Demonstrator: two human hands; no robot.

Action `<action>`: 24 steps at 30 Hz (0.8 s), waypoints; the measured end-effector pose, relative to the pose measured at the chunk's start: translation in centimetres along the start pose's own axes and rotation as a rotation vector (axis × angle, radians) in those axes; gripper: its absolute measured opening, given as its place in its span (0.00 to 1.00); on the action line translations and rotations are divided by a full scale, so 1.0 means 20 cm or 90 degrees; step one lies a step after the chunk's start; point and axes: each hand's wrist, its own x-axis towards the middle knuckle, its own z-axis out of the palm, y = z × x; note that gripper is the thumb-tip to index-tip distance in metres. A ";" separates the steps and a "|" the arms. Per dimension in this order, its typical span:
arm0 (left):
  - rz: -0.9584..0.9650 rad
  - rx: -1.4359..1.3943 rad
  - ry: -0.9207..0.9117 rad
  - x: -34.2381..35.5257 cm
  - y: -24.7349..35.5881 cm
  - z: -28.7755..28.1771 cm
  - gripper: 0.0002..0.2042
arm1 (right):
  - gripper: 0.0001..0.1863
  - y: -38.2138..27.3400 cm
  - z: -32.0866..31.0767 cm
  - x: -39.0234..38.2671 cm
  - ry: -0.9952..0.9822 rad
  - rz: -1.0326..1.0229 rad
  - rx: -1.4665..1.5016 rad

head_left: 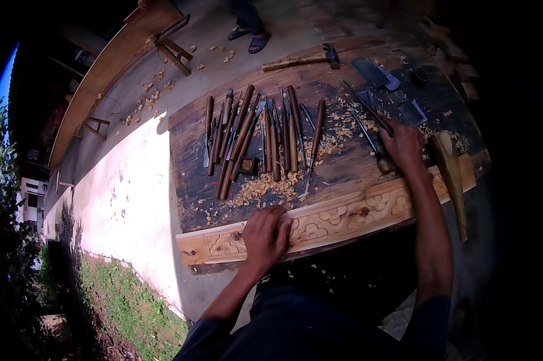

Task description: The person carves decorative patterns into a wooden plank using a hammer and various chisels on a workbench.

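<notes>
A long pale wooden board (319,225), carved with a row of flower-like outlines, lies along the near edge of the workbench. My left hand (264,236) rests on its left part, fingers lying together over the wood and the thumb apart, holding no tool. Over the right side of the bench, my right hand (402,147) is closed around the near end of a slim dark chisel (376,116), which points away to the far left. Another chisel (365,136) with a rounded wooden handle lies just left of that hand. A wooden mallet (449,174) lies across the board's right end.
Several wood-handled chisels (275,135) lie side by side mid-bench, near a small dark block (248,165) and shavings (265,189). A hammer (304,61) lies at the far edge; flat dark plates (370,72) sit far right. Beyond are a long plank (106,72) on trestles and a person's feet (259,42).
</notes>
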 end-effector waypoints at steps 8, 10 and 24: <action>-0.062 -0.043 -0.013 0.02 0.03 0.01 0.06 | 0.14 -0.02 -0.02 -0.04 0.077 -0.012 -0.066; -0.045 -0.044 0.001 0.01 0.02 0.01 0.06 | 0.13 0.02 -0.09 -0.06 0.136 0.028 -0.111; -0.033 0.028 -0.014 0.51 0.05 0.25 0.09 | 0.39 0.35 -0.40 -0.25 0.157 0.358 -0.043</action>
